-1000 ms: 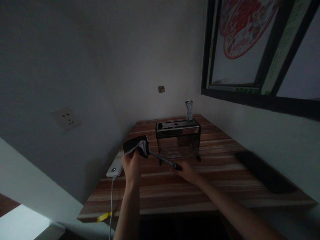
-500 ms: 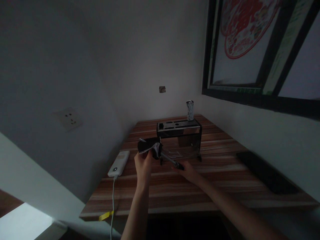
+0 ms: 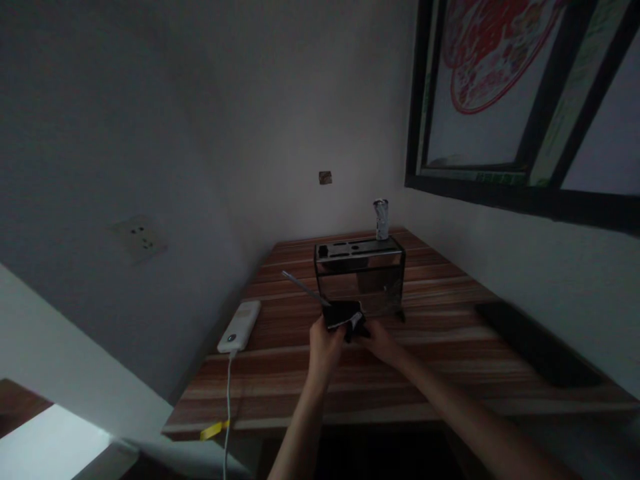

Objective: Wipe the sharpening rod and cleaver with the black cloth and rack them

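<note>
My left hand is closed on a black cloth with a pale edge, wrapped round a slim metal rod that looks like a sharpening steel. The rod sticks out of the cloth toward the upper left, its tip bare. My right hand is closed round the rod's dark handle, close beside the cloth; its fingers are partly hidden. Just behind both hands stands a clear-sided knife block with slots in its top.
A crinkled silvery cylinder stands at the knife block's back right. On the striped wooden table, a white power bank with a cable lies left and a flat black slab right. Walls enclose the table; a framed picture hangs right.
My left hand has slid the cloth to the right along the rod, from near its tip down to the handle. The tip now shows bare; my right hand has barely moved.
</note>
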Demonstrator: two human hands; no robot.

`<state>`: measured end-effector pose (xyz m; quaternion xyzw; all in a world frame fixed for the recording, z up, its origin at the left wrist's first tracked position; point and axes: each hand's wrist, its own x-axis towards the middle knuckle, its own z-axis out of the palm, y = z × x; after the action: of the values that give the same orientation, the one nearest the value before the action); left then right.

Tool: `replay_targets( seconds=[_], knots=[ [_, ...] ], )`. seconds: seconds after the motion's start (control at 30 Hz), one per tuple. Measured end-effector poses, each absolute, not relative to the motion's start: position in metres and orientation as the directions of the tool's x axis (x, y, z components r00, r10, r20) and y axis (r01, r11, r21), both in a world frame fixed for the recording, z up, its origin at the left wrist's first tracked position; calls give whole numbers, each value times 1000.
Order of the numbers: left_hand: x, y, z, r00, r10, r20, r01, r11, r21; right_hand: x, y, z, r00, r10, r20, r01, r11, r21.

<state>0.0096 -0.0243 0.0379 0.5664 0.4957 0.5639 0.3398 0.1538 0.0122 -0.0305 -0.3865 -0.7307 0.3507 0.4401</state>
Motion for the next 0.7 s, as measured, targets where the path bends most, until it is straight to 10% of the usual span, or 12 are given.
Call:
replay_targets(
  seconds=[0.7],
  knots=[
    [10, -29, 23, -129, 949, 289, 125, -274, 954, 154, 9, -27, -345, 867, 358, 317, 467, -825]
  ],
)
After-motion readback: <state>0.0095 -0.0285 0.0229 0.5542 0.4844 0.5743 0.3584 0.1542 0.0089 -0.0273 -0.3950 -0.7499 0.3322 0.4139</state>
